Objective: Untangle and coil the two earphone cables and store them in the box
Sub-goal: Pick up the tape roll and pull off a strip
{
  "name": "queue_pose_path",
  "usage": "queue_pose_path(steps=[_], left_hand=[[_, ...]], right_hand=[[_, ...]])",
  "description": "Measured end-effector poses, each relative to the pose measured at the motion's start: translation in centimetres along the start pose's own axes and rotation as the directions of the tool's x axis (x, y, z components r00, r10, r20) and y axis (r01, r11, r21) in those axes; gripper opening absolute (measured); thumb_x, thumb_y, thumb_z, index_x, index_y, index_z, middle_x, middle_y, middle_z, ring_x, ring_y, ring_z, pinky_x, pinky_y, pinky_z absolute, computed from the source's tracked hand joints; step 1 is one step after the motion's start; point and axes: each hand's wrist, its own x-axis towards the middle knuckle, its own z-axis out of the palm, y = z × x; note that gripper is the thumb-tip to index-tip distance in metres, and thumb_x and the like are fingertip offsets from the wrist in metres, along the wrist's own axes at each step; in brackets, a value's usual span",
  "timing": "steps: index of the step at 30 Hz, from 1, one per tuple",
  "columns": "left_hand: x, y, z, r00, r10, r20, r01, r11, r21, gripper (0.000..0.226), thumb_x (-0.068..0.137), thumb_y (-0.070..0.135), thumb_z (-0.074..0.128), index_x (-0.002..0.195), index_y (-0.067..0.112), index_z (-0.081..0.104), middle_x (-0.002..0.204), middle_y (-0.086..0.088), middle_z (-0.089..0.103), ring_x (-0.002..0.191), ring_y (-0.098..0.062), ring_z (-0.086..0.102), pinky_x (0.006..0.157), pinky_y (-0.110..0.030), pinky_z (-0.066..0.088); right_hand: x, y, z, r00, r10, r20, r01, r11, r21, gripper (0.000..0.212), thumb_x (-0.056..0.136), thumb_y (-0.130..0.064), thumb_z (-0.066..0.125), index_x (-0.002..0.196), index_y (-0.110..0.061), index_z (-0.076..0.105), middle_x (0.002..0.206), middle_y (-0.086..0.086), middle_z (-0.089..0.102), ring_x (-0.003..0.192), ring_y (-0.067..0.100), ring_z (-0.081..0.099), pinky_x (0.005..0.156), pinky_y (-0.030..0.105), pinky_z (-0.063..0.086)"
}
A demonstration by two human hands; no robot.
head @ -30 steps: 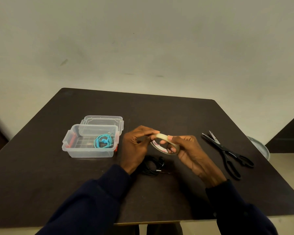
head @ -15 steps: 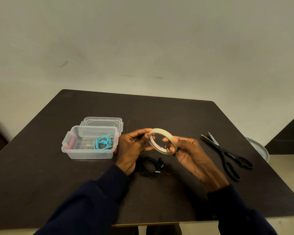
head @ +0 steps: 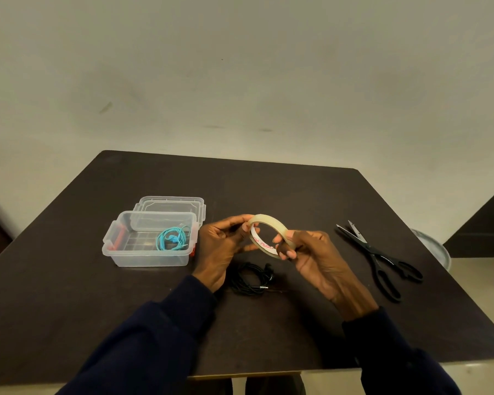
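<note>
Both hands (head: 223, 246) (head: 314, 258) hold tape roll (head: 268, 223); black earphones (head: 251, 279) on table (head: 297, 195).

Both hands raised, palms roughly facing. The left hand (head: 221, 246) pinches the left rim of a pale translucent ring-shaped tape roll (head: 271, 220), thumb on top. The right hand (head: 317, 260) grips the roll's right side, fingertips (head: 290, 254) curled, probably through the hole.

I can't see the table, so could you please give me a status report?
Left hand and right hand hold the tape roll. Teal earphones in box; black earphones on table, unboxed. Scissors off to the right.
</note>
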Motion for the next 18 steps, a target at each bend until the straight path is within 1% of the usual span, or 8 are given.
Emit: queue_pose_path(steps=[5, 7, 8, 9, 11, 13, 15, 18], left_hand=[[0.03, 0.00, -0.01, 0.998, 0.055, -0.006, -0.054, 0.998, 0.028, 0.019, 0.089, 0.002, 0.067, 0.106, 0.008, 0.073, 0.104, -0.008, 0.078, 0.100, -0.025, 0.074, 0.069, -0.037, 0.064], [0.05, -0.08, 0.00, 0.998, 0.054, -0.012, -0.054, 0.999, 0.007, 0.019, 0.089, 0.001, 0.067, 0.105, 0.008, 0.073, 0.105, -0.009, 0.077, 0.101, -0.026, 0.074, 0.069, -0.037, 0.064], [0.06, -0.10, -0.02, 0.999, 0.049, -0.012, -0.049, 0.999, -0.007, 0.019, 0.089, 0.001, 0.067, 0.106, 0.007, 0.073, 0.106, -0.010, 0.077, 0.101, -0.027, 0.074, 0.070, -0.037, 0.064], [0.05, -0.09, -0.03, 0.999, 0.042, -0.010, -0.042, 0.999, -0.021, 0.019, 0.089, 0.001, 0.067, 0.106, 0.007, 0.073, 0.106, -0.011, 0.077, 0.102, -0.027, 0.074, 0.070, -0.038, 0.064], [0.11, -0.14, -0.08, 1.000, 0.025, -0.009, -0.025, 0.998, -0.049, 0.019, 0.089, 0.002, 0.067, 0.107, 0.006, 0.073, 0.107, -0.012, 0.077, 0.103, -0.027, 0.074, 0.072, -0.041, 0.064], [0.18, -0.18, -0.12, 1.000, 0.004, -0.008, -0.004, 0.997, -0.077, 0.020, 0.087, 0.005, 0.068, 0.107, 0.005, 0.073, 0.108, -0.012, 0.076, 0.104, -0.028, 0.073, 0.072, -0.042, 0.063], [0.27, -0.28, -0.23, 1.000, -0.017, 0.005, 0.017, 0.996, -0.084, 0.025, 0.084, 0.011, 0.070, 0.109, 0.005, 0.072, 0.110, -0.012, 0.076, 0.106, -0.029, 0.072, 0.073, -0.044, 0.063], [0.30, -0.21, -0.32, 0.999, -0.006, 0.050, 0.008, 1.000, -0.023, 0.032, 0.082, 0.018, 0.073, 0.113, 0.007, 0.072, 0.114, -0.012, 0.075, 0.109, -0.030, 0.071, 0.080, -0.046, 0.062]], right_hand=[[0.07, 0.32, 0.12, 0.999, -0.036, -0.003, 0.036, 0.999, -0.035, 0.022, 0.077, -0.007, 0.062, 0.059, 0.001, 0.072, 0.076, 0.024, 0.066, 0.050, 0.015, 0.045, 0.058, 0.031, 0.047], [0.06, 0.34, 0.06, 0.999, -0.043, 0.004, 0.043, 0.999, -0.029, 0.017, 0.070, -0.007, 0.066, 0.064, 0.008, 0.071, 0.077, 0.026, 0.068, 0.051, 0.016, 0.046, 0.057, 0.032, 0.048], [0.11, 0.38, -0.02, 0.999, -0.050, 0.012, 0.050, 0.998, -0.023, 0.023, 0.066, -0.009, 0.068, 0.069, 0.014, 0.070, 0.078, 0.027, 0.068, 0.051, 0.016, 0.046, 0.057, 0.031, 0.049], [0.14, 0.45, -0.10, 0.999, -0.049, 0.020, 0.049, 0.999, -0.015, 0.031, 0.066, -0.010, 0.067, 0.075, 0.020, 0.067, 0.080, 0.028, 0.069, 0.052, 0.015, 0.047, 0.057, 0.030, 0.049], [0.21, 0.49, -0.18, 0.998, -0.054, 0.028, 0.054, 0.999, -0.007, 0.030, 0.070, -0.003, 0.061, 0.082, 0.024, 0.066, 0.085, 0.031, 0.068, 0.053, 0.014, 0.049, 0.059, 0.030, 0.049], [0.20, 0.45, -0.29, 0.998, -0.045, 0.049, 0.045, 0.999, -0.002, 0.029, 0.074, 0.002, 0.053, 0.088, 0.022, 0.068, 0.089, 0.032, 0.066, 0.055, 0.013, 0.050, 0.062, 0.030, 0.049], [0.23, 0.42, -0.53, 0.997, -0.036, 0.070, 0.036, 0.999, -0.002, 0.031, 0.075, 0.003, 0.051, 0.094, 0.022, 0.067, 0.090, 0.028, 0.068, 0.058, 0.012, 0.050, 0.064, 0.030, 0.049], [0.34, 0.57, -0.70, 0.997, -0.049, 0.058, 0.052, 0.998, -0.037, 0.025, 0.077, 0.001, 0.055, 0.089, 0.014, 0.073, 0.090, 0.033, 0.065, 0.057, 0.013, 0.049, 0.063, 0.030, 0.048]])
